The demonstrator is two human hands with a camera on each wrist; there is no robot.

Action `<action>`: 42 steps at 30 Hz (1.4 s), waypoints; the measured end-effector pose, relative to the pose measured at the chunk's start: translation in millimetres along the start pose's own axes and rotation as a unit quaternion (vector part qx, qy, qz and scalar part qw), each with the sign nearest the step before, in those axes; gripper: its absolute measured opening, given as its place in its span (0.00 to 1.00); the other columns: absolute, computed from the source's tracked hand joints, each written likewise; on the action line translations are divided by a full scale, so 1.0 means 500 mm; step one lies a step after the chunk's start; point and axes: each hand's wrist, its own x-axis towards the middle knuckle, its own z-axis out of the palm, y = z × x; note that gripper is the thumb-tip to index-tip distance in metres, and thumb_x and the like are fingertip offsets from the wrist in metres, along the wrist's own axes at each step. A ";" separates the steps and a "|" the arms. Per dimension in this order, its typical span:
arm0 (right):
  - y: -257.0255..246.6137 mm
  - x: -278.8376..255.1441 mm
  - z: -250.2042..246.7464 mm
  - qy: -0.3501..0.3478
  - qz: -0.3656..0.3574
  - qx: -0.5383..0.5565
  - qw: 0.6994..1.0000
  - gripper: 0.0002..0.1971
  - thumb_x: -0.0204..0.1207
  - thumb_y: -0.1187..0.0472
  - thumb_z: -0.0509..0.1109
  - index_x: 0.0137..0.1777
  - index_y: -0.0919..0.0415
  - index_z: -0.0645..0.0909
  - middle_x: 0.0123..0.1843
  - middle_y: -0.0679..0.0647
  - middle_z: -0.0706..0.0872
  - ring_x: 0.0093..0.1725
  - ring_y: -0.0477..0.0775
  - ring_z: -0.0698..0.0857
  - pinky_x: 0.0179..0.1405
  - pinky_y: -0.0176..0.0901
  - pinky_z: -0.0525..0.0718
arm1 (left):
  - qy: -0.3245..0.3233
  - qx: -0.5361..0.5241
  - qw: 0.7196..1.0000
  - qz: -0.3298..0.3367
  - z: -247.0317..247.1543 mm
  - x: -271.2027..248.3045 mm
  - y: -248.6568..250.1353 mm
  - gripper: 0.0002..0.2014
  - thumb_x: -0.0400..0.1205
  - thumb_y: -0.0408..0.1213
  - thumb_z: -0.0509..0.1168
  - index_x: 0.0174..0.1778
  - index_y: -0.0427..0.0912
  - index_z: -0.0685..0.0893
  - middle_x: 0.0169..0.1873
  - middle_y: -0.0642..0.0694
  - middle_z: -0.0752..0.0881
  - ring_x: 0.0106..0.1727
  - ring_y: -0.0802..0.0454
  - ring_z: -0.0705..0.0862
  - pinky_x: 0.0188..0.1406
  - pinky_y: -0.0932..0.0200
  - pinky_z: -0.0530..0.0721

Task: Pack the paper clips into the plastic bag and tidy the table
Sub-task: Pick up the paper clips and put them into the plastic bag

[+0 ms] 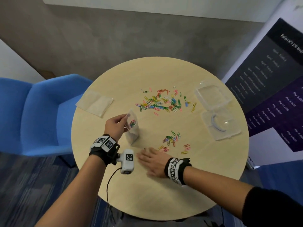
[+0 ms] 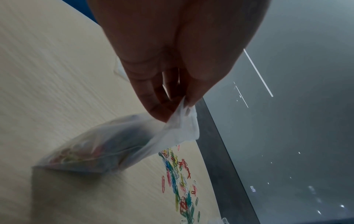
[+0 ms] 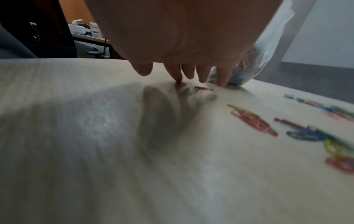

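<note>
My left hand pinches the top edge of a small clear plastic bag that stands on the round table, with coloured paper clips inside. The left wrist view shows the thumb and fingers holding the bag's mouth. My right hand lies flat and open on the table just in front of the bag, fingertips touching the surface beside a red clip. A big scatter of clips lies farther back; a smaller group is right of the bag.
Spare flat plastic bags lie at the table's left. An open clear plastic box sits at the right. A blue armchair stands left of the table, a dark banner to the right.
</note>
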 end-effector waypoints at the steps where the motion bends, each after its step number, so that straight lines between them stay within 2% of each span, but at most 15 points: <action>1: 0.004 -0.007 0.007 0.000 0.025 -0.001 1.000 0.36 0.84 0.44 0.52 0.85 0.63 0.49 0.87 0.61 0.48 0.85 0.63 0.50 0.82 0.64 0.51 | 0.000 0.001 1.000 0.002 -0.002 -0.001 0.001 0.09 0.85 0.34 0.65 0.56 0.37 0.89 0.19 0.50 0.83 0.25 0.57 0.83 0.40 0.57 0.88; 4: 0.053 -0.053 0.017 0.001 0.088 0.009 0.996 0.36 0.85 0.43 0.46 0.85 0.64 0.42 0.87 0.61 0.41 0.86 0.62 0.45 0.82 0.61 0.42 | 0.009 -0.004 1.000 0.000 -0.012 -0.002 -0.003 0.08 0.85 0.34 0.65 0.53 0.42 0.90 0.21 0.51 0.84 0.30 0.56 0.83 0.44 0.53 0.88; 8: 0.101 -0.102 0.014 -0.007 0.166 0.004 0.986 0.35 0.85 0.43 0.46 0.84 0.66 0.49 0.86 0.64 0.46 0.86 0.64 0.46 0.81 0.63 0.39 | 0.015 -0.032 0.999 -0.012 -0.007 -0.011 -0.006 0.08 0.83 0.33 0.66 0.51 0.43 0.91 0.29 0.43 0.83 0.34 0.49 0.81 0.51 0.48 0.89; 11: 0.122 -0.084 0.004 0.023 0.193 0.005 0.981 0.34 0.83 0.40 0.46 0.85 0.56 0.54 0.86 0.60 0.47 0.85 0.65 0.49 0.78 0.71 0.42 | 0.014 -0.041 0.999 -0.011 0.009 -0.023 -0.004 0.05 0.82 0.35 0.70 0.48 0.44 0.92 0.35 0.39 0.84 0.38 0.47 0.82 0.50 0.47 0.89; 14: 0.150 -0.069 0.014 -0.015 0.229 0.029 0.973 0.31 0.84 0.39 0.42 0.85 0.45 0.41 0.86 0.52 0.36 0.85 0.62 0.38 0.77 0.76 0.41 | 0.010 -0.043 0.999 -0.013 0.024 -0.035 -0.006 0.04 0.81 0.36 0.71 0.48 0.43 0.92 0.37 0.38 0.85 0.40 0.46 0.83 0.49 0.47 0.90; 16: 0.166 -0.081 0.020 -0.039 0.285 0.073 0.955 0.29 0.86 0.42 0.41 0.85 0.44 0.38 0.86 0.48 0.35 0.85 0.61 0.39 0.77 0.74 0.44 | 0.010 -0.045 0.999 -0.020 0.033 -0.042 -0.009 0.04 0.81 0.36 0.71 0.47 0.43 0.92 0.38 0.40 0.88 0.41 0.47 0.86 0.50 0.46 0.90; 19: 0.172 -0.103 0.032 -0.043 0.322 0.119 0.938 0.29 0.88 0.50 0.43 0.86 0.51 0.39 0.87 0.50 0.36 0.86 0.59 0.42 0.80 0.67 0.50 | 0.008 -0.054 0.998 -0.032 0.045 -0.049 -0.012 0.04 0.81 0.35 0.71 0.49 0.42 0.91 0.40 0.43 0.90 0.42 0.47 0.87 0.51 0.46 0.90; 23: 0.136 -0.097 0.045 0.006 0.332 0.126 0.935 0.28 0.86 0.67 0.49 0.85 0.64 0.47 0.87 0.62 0.45 0.85 0.66 0.49 0.83 0.58 0.53 | 0.000 -0.049 0.998 -0.037 0.068 -0.058 -0.013 0.05 0.81 0.36 0.72 0.50 0.42 0.91 0.37 0.42 0.89 0.40 0.46 0.86 0.51 0.46 0.90; 26: 0.112 -0.108 0.037 0.053 0.304 0.116 0.944 0.27 0.82 0.75 0.51 0.82 0.72 0.55 0.84 0.69 0.56 0.82 0.69 0.58 0.80 0.59 0.64 | -0.003 -0.044 0.998 -0.033 0.077 -0.060 -0.011 0.05 0.81 0.37 0.72 0.50 0.42 0.91 0.35 0.43 0.88 0.38 0.47 0.86 0.49 0.48 0.90; 30: 0.132 -0.123 0.030 0.073 0.287 0.110 0.949 0.20 0.83 0.72 0.54 0.73 0.69 0.72 0.72 0.66 0.72 0.72 0.65 0.70 0.65 0.58 0.78 | -0.003 -0.036 0.999 -0.031 0.085 -0.053 -0.011 0.05 0.81 0.38 0.72 0.50 0.43 0.91 0.34 0.44 0.89 0.38 0.47 0.86 0.48 0.48 0.90; 35: 0.185 -0.106 -0.008 0.041 0.297 0.097 0.949 0.13 0.78 0.73 0.62 0.59 0.69 0.82 0.57 0.63 0.82 0.58 0.64 0.82 0.55 0.51 0.82 | -0.021 -0.021 0.999 -0.030 0.100 -0.053 -0.015 0.08 0.82 0.38 0.70 0.53 0.39 0.91 0.29 0.41 0.87 0.36 0.50 0.87 0.41 0.55 0.90; 37: 0.218 -0.103 -0.021 0.061 0.353 0.160 0.920 0.13 0.76 0.70 0.65 0.58 0.66 0.85 0.56 0.61 0.87 0.55 0.62 0.86 0.56 0.46 0.83 | -0.029 -0.007 0.999 -0.029 0.103 -0.051 -0.019 0.09 0.82 0.38 0.70 0.54 0.39 0.91 0.25 0.43 0.87 0.35 0.52 0.87 0.37 0.58 0.88; 39: 0.252 -0.104 -0.023 0.136 0.444 0.286 0.838 0.11 0.76 0.67 0.69 0.54 0.63 0.90 0.54 0.58 0.91 0.53 0.58 0.88 0.59 0.42 0.84 | -0.037 0.004 0.999 -0.030 0.107 -0.045 -0.020 0.10 0.82 0.39 0.70 0.54 0.39 0.91 0.25 0.43 0.87 0.35 0.51 0.87 0.36 0.58 0.87; 40: 0.262 -0.108 -0.026 0.178 0.479 0.372 0.775 0.09 0.75 0.66 0.72 0.51 0.63 0.91 0.51 0.57 0.92 0.51 0.56 0.90 0.59 0.41 0.85 | -0.040 0.007 0.999 -0.030 0.109 -0.043 -0.021 0.10 0.82 0.39 0.70 0.54 0.39 0.91 0.26 0.43 0.87 0.34 0.51 0.87 0.36 0.58 0.87; 42: 0.264 -0.115 -0.040 0.259 0.482 0.585 0.599 0.08 0.70 0.69 0.78 0.49 0.65 0.91 0.48 0.60 0.92 0.46 0.56 0.91 0.57 0.44 0.87 | -0.052 0.015 0.998 -0.029 0.117 -0.038 -0.023 0.10 0.82 0.39 0.70 0.54 0.39 0.91 0.28 0.41 0.88 0.35 0.51 0.87 0.38 0.56 0.88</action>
